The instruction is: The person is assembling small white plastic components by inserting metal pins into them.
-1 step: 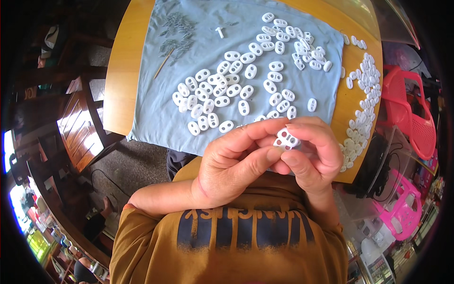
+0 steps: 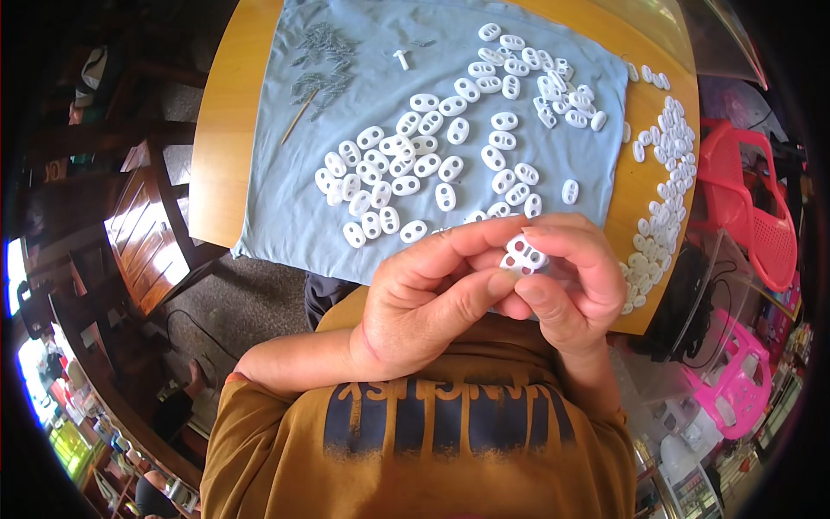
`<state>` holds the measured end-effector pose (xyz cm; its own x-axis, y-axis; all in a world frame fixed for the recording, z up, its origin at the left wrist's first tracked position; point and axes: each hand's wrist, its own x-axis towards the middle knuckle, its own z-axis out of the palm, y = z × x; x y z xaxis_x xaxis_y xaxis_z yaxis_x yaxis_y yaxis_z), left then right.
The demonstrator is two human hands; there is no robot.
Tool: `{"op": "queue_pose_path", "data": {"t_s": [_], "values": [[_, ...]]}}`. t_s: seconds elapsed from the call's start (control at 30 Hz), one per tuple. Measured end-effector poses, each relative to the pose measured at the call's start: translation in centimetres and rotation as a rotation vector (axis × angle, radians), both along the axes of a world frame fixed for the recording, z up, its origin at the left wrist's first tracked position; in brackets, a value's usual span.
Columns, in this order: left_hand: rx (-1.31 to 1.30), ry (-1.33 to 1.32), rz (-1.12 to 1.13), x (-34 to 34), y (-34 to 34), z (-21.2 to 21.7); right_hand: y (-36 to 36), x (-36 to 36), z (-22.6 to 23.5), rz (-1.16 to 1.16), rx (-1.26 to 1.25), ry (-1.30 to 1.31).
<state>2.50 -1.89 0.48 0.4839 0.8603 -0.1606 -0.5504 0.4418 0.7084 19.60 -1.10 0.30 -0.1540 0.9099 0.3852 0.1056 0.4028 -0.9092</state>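
Hardly anything has moved since the earlier frame; at most the white piece [image 2: 525,257] has tipped a touch. It is right of centre in the frame, pinched by the fingertips of both the left hand [image 2: 424,298] and right hand [image 2: 575,290]; whether it is one part or two, I cannot tell. A light, even pinch on the rims, holes left uncovered, should serve best, kept low above the blue cloth [image 2: 290,203]. The cloth covers much of the desk [image 2: 223,130], with springs [image 2: 322,56] and a stick [image 2: 299,117] upper left, loose pieces [image 2: 405,185] mid-frame. A heap [image 2: 659,221] lies on bare wood at right; beyond are pink chairs [image 2: 761,216].
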Motion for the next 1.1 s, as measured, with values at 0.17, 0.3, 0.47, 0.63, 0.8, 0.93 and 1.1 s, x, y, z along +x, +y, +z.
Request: {"op": "queue_pose_path", "data": {"t_s": [0.17,0.3,0.47,0.63,0.8,0.93,1.1], "values": [[0.045,-0.034,-0.021,-0.3,0.1,-0.4,-0.5,-0.2,0.0,-0.006,0.004,0.026],[0.103,-0.075,0.018,-0.1,-0.2,-0.3,-0.8,-0.4,0.5,-0.028,0.025,-0.040],[0.160,-0.019,0.007,-0.4,-0.5,-0.6,-1.1,-0.8,0.6,-0.043,0.016,-0.039],[0.273,0.072,0.098,-0.3,-0.7,-0.6,-1.2,-1.1,0.2,-0.037,0.158,-0.107],[0.352,0.117,0.139,-0.3,-0.8,-0.7,-1.4,-1.9,-0.3,-0.047,0.198,-0.050],[0.248,0.010,0.165,0.1,-0.7,-0.7,-0.9,-2.4,-0.5,-0.080,0.242,-0.016],[0.203,0.023,0.141,-0.7,0.1,-0.2,-0.4,-2.6,0.2,-0.083,0.188,-0.063]]}}
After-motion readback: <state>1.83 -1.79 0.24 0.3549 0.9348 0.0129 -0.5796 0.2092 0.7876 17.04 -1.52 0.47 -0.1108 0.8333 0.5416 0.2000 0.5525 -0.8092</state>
